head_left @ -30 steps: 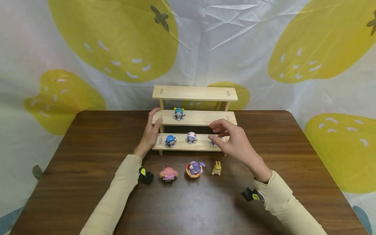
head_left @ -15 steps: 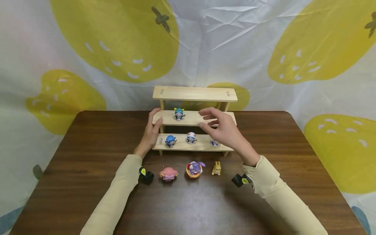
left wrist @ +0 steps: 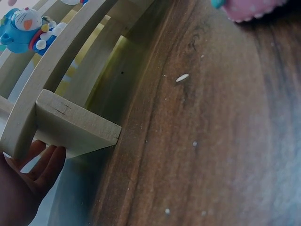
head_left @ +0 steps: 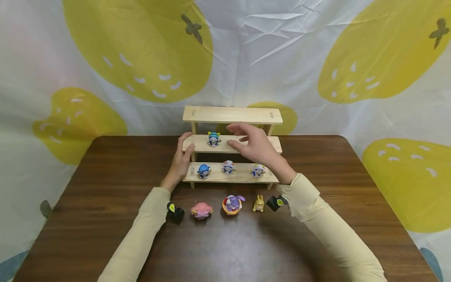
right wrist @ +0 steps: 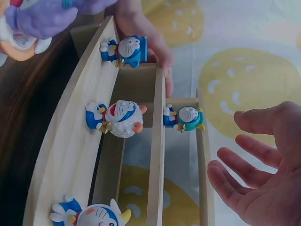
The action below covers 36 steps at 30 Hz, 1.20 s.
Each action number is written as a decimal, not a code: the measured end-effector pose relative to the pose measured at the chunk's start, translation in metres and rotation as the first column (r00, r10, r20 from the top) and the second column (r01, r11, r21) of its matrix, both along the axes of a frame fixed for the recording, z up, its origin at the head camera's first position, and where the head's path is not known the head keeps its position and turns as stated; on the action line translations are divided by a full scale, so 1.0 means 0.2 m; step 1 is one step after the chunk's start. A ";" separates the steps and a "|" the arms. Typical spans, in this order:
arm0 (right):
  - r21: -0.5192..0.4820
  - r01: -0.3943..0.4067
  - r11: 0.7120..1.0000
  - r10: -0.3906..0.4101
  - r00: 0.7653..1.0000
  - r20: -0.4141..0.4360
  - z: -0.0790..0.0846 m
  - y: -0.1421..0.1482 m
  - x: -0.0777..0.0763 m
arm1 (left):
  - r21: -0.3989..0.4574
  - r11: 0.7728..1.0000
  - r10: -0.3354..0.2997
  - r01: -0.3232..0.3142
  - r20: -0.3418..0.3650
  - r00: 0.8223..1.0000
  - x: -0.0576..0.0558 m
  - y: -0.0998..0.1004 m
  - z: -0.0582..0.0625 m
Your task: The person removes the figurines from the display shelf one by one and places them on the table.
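My left hand grips the left end of a three-tier wooden display stand, thumb at the middle board's front. In the left wrist view its fingers lie against the stand's side support. My right hand holds nothing and hovers over the middle tier, fingers loosely bent and thumb apart. To its left sits a Doraemon figurine with a teal hat. On the bottom tier sit a blue-hatted figurine, a white-capped figurine with orange bumps and another with yellow horns.
On the brown table before the stand are a pink figurine, a purple figurine in an orange-rimmed bowl and a yellow rabbit figurine. A white cloth with yellow fruit prints hangs close behind the stand.
My right hand has moved left and up from the bottom tier's right figurine to over the middle tier, uncovering that figurine. My left hand stays at the stand.
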State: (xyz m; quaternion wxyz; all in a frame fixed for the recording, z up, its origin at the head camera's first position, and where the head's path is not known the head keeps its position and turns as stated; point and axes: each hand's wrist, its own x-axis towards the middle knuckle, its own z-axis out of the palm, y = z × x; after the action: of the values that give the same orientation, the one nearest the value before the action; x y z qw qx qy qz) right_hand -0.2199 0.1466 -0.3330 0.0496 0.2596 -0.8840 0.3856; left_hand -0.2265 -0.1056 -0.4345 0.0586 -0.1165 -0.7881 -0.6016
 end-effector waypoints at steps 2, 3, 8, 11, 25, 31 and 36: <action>0.024 -0.006 1.000 0.006 1.000 -0.009 0.01 -0.01 -0.02 | 0.000 1.000 -0.002 0.002 0.002 1.000 -0.01 0.00 0.00; 0.035 -0.012 0.999 0.012 1.000 -0.015 0.01 -0.02 -0.03 | -0.001 1.000 -0.003 0.003 0.005 1.000 -0.01 0.00 -0.01; 0.064 -0.039 0.997 0.041 0.999 -0.022 0.02 -0.05 -0.07 | -0.002 1.000 -0.001 0.001 0.009 1.000 -0.01 0.00 -0.01; 0.073 -0.051 0.996 0.052 0.999 -0.008 0.02 -0.08 -0.09 | 0.003 1.000 -0.004 0.004 0.008 1.000 -0.01 -0.01 -0.01; 0.136 -0.106 0.985 0.102 0.994 0.035 -0.07 -0.19 -0.14 | 0.022 1.000 -0.012 0.012 0.018 1.000 -0.02 -0.02 -0.02; 0.150 -0.056 0.987 0.058 0.998 -0.011 -0.11 -0.20 -0.13 | 0.016 1.000 -0.015 0.015 0.020 1.000 -0.02 0.00 -0.02; 0.140 -0.048 0.989 0.051 0.999 -0.012 -0.13 -0.20 -0.15 | 0.005 1.000 -0.015 0.015 0.019 1.000 -0.02 0.00 -0.02</action>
State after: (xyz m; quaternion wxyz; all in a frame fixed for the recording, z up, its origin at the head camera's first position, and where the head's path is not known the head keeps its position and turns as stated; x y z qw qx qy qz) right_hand -0.2491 0.1063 -0.3593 0.0287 0.2873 -0.9018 0.3216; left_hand -0.2297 -0.1049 -0.4378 0.0470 -0.1166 -0.7863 -0.6049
